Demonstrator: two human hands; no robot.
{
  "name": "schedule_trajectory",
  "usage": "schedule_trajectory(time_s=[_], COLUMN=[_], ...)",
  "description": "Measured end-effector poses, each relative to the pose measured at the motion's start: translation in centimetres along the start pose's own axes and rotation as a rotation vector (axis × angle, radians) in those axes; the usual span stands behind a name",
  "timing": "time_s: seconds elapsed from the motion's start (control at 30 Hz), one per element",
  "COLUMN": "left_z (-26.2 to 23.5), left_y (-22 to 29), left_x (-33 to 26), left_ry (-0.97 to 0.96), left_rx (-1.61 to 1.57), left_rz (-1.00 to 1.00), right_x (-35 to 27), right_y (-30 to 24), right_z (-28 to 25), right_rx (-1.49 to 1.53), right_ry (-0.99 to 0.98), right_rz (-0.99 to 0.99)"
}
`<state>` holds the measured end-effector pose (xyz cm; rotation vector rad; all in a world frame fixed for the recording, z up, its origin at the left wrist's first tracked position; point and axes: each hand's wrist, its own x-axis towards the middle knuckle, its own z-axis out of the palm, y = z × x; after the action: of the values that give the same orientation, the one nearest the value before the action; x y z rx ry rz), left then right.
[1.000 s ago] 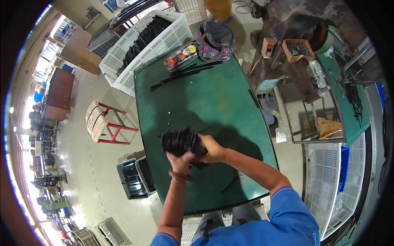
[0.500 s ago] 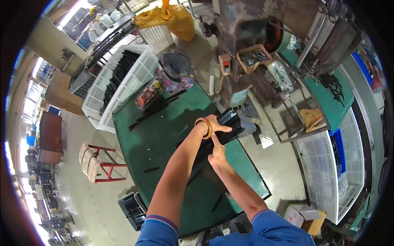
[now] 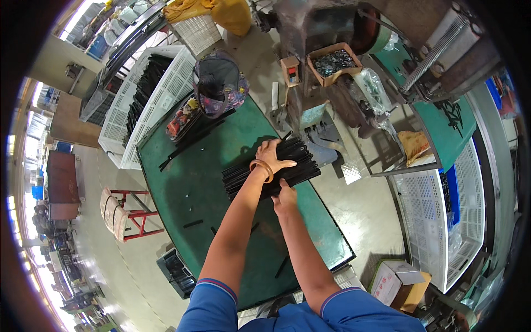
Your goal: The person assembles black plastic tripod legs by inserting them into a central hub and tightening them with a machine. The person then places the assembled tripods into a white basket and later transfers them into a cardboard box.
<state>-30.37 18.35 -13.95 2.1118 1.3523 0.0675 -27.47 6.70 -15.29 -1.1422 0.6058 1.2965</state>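
Observation:
A flat bundle of long black rods (image 3: pixel 301 161) lies near the right edge of the green table (image 3: pixel 182 193). My left hand (image 3: pixel 272 156) rests flat on top of the bundle, fingers spread, with a wooden bangle on the wrist. My right hand (image 3: pixel 285 195) presses against the bundle's near side, its fingers curled at the rods' edge. A few loose black rods lie scattered on the green top nearer to me.
A patterned bag (image 3: pixel 218 83) and a tray of small items (image 3: pixel 180 119) stand at the table's far end. White crates of black rods (image 3: pixel 144 88) sit beyond it. A machine with a box of metal parts (image 3: pixel 332 62) stands right, a red stool (image 3: pixel 124 213) left.
One second ago both hands held the bundle up above the table's middle. It has since moved to the right edge and now lies spread flat under my left hand.

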Motion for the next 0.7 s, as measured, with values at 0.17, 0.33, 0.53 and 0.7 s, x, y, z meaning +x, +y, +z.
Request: schedule_trajectory(time_s=[0.17,0.33,0.53,0.7], left_z=[1.1,0.9,-0.5,-1.7], left_y=[-0.4,-2.3,-6.2,-7.2], left_x=[1.0,1.1,-1.8,-6.5], left_ry=[0.056,0.017,0.005,0.124], left_rx=[0.032,-0.108,-0.153,-0.338], left_rz=[0.073,0.124,0.299,0.289], right_x=[-0.2,-0.2,-0.3,-0.2], right_y=[-0.2,1.4,0.9,0.2], right_z=[-2.4,-3.4,-4.2,-6.1], right_rx=[-0.281,0.315,-0.274,-0.917], right_ry=[-0.076,-0.067,-0.11,-0.216], right_rz=[-0.052,0.108,0.021,-0.266])
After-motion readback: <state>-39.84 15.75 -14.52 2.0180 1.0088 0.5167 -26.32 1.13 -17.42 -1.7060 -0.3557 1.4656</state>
